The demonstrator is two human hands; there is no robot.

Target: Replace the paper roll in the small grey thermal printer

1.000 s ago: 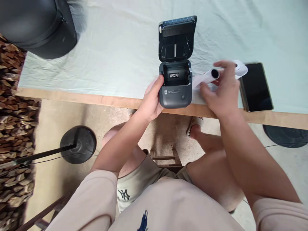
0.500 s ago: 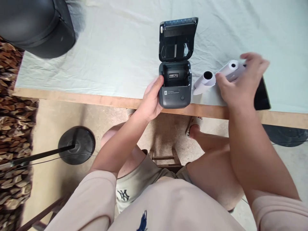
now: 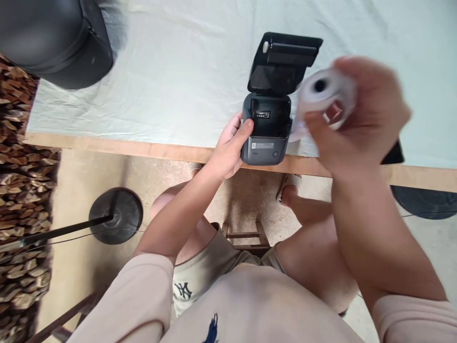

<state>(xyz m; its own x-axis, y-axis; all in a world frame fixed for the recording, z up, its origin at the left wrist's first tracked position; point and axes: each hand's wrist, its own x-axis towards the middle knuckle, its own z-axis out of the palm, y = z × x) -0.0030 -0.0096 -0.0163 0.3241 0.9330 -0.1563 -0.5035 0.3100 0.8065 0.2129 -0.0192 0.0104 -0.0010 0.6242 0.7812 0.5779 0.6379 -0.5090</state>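
Lifted off the tablecloth (image 3: 171, 81) since a moment ago, paper roll (image 3: 323, 93) now sitting blurred in right hand (image 3: 357, 124), fingers wrapping around it, hovering beside open printer (image 3: 269, 128), left hand (image 3: 230, 150) clasping the printer's left side, thumb resting on its rim.

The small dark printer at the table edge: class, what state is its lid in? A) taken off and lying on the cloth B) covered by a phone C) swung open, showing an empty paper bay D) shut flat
C: the printer has its lid hinged up behind the bare bay, while the right hand holds the paper roll beside it.
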